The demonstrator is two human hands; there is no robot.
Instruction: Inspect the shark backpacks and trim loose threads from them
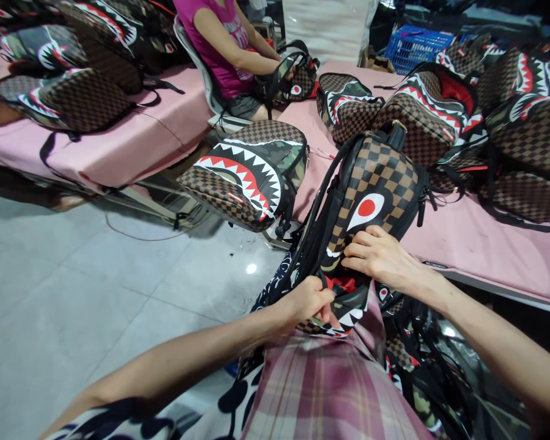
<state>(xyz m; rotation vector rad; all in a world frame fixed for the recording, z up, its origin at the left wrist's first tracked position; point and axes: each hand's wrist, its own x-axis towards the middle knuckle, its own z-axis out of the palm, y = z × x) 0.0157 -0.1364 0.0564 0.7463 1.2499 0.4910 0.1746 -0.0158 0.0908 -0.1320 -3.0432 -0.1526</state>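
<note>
A brown checkered backpack (380,177) with a red eye and a shark-mouth print stands tilted on my lap, against the table edge. My left hand (312,300) is closed on the edge of its opening, where red lining shows. My right hand (371,253) lies on the front panel just below the eye, its fingers bent and pressed to the fabric; the fingertips are partly hidden. Black straps run down the bag's left side. Another shark-mouth backpack (245,174) lies on its side at the table's near left corner, apart from my hands.
More backpacks (421,116) crowd the pink table (462,244) on the right. A co-worker (220,49) in a pink shirt sits opposite, handling a backpack. A second pink table (165,134) with bags stands left. A blue crate (417,49) is at the back. Bags are piled below, right.
</note>
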